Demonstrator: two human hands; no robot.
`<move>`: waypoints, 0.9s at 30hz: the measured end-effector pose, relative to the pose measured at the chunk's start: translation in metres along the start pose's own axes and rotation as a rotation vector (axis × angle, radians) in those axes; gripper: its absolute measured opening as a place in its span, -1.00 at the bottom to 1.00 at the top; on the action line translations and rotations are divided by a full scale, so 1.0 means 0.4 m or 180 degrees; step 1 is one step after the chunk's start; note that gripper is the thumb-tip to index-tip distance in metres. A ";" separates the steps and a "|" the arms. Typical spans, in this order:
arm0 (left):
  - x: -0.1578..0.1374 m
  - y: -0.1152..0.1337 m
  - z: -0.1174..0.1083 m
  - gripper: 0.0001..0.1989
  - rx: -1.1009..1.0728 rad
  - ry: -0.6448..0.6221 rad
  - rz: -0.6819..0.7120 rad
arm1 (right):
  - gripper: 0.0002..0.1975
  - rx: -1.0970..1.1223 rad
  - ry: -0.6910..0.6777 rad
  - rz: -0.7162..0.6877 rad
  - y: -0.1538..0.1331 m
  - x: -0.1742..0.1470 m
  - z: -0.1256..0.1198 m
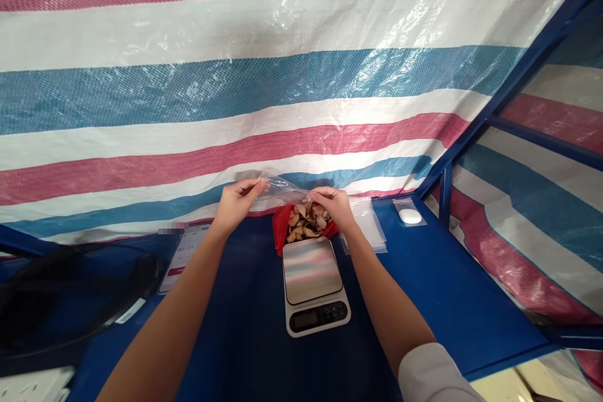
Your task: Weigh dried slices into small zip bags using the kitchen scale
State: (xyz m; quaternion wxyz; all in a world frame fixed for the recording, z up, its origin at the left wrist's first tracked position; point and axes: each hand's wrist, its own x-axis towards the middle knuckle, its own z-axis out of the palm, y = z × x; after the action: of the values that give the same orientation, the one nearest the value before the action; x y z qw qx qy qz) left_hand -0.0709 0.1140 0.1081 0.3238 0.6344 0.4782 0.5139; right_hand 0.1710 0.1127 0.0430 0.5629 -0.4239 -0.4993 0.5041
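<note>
A clear plastic bag (285, 187) is stretched between my two hands, above the far side of the table. My left hand (239, 202) pinches one end of it, and my right hand (333, 204) pinches the other. Under the bag and close to my right hand lies a red bag (280, 229), open, with brown dried slices (308, 223) in it. Just in front stands a white kitchen scale (316, 289) with a bare, shiny metal plate; its display looks dark. Beyond my right wrist is a stack of clear plastic bags (370, 226).
A phone (186, 254) lies left of my left forearm, near black cables (127, 276). A white oval object (409, 216) on a small clear bag sits at far right. A power strip (35, 383) is at lower left. Striped sheeting (264, 94) rises behind the blue table (438, 301).
</note>
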 end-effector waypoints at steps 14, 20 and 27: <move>-0.087 -0.037 -0.015 -0.51 -0.0483 -0.0010 -0.0419 | -0.63 0.0077 -0.0174 -0.0018 -0.046 -0.018 0.027; -0.163 -0.084 0.056 -0.62 -0.0872 0.0244 -0.0516 | -0.53 -0.0037 0.0153 -0.0127 -0.022 -0.084 0.006; -0.255 -0.120 0.141 -0.55 -0.1844 0.0693 -0.1059 | -0.66 -0.0312 0.0306 -0.0417 0.063 -0.185 -0.020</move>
State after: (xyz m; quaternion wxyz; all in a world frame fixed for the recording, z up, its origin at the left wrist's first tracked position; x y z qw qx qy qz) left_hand -0.0312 0.0386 0.0150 0.5167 0.3710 0.4410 0.6331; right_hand 0.1759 0.0429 0.0069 0.5966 -0.4410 -0.5224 0.4203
